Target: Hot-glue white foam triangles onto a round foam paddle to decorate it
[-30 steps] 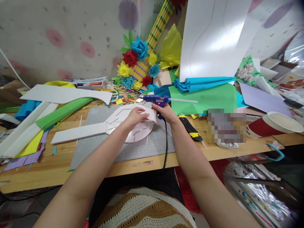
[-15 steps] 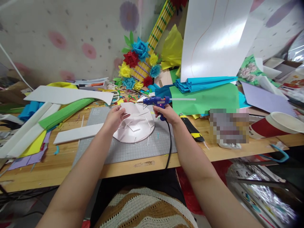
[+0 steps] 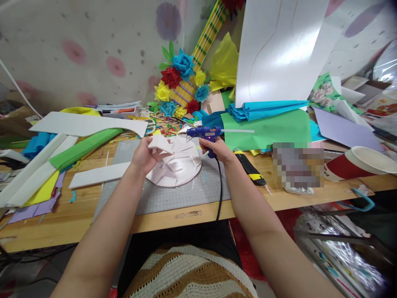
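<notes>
Between the fingers of my left hand [image 3: 144,156] is a small white foam board piece [image 3: 160,143], tilted above the left side of a round white foam board disc [image 3: 189,170]. Several white pieces stand or lie on the disc, which rests on a grey cutting mat [image 3: 167,202]. My right hand [image 3: 219,148] is wrapped round the handle of a blue hot glue gun [image 3: 203,132]. Its nozzle points left over the disc's far edge, a glue stick juts from its back, and a small red light glows on its side.
A black and yellow utility knife [image 3: 249,167] lies right of the mat, near a red and white paper cup [image 3: 356,163]. Left are a white foam strip [image 3: 97,174] and a green paper roll [image 3: 85,147]. Behind stands a flower-covered yellow guitar shape [image 3: 186,89] beside a tall white board [image 3: 279,49].
My left hand has turned the white foam board piece, which now tilts and shows its edge, and moved it slightly left. My right hand and the glue gun stay almost still.
</notes>
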A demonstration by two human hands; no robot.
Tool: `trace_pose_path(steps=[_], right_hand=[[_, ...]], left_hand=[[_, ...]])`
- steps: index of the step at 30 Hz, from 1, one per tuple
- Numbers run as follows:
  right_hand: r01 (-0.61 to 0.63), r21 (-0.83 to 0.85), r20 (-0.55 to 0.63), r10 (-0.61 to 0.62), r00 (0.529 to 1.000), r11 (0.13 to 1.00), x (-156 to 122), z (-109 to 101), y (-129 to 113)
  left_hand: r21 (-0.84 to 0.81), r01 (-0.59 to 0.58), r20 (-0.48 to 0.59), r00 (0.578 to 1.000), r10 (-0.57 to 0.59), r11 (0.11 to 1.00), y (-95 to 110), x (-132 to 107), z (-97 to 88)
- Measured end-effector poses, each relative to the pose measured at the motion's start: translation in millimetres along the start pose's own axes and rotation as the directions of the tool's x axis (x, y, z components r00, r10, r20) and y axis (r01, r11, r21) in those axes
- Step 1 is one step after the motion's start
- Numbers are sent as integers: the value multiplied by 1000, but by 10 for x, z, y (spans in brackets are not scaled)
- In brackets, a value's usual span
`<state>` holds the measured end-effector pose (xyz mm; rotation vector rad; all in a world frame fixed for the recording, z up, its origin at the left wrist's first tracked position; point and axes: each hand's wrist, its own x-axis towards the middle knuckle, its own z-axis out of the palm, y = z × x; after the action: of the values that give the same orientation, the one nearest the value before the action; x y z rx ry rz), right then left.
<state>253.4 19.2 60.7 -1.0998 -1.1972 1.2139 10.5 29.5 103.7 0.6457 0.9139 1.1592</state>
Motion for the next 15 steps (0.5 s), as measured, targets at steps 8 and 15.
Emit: trace_pose_path(steps=[8,15], right_hand=[[-4,143,-107,20,994,990,30,100,-2],[-98,142,-34,104,994,985,3,287,64]], left_hand=[[321,-124,64,992,109,939,-231,47,89],[302,-129,63,991,115,944,-451,78,294]])
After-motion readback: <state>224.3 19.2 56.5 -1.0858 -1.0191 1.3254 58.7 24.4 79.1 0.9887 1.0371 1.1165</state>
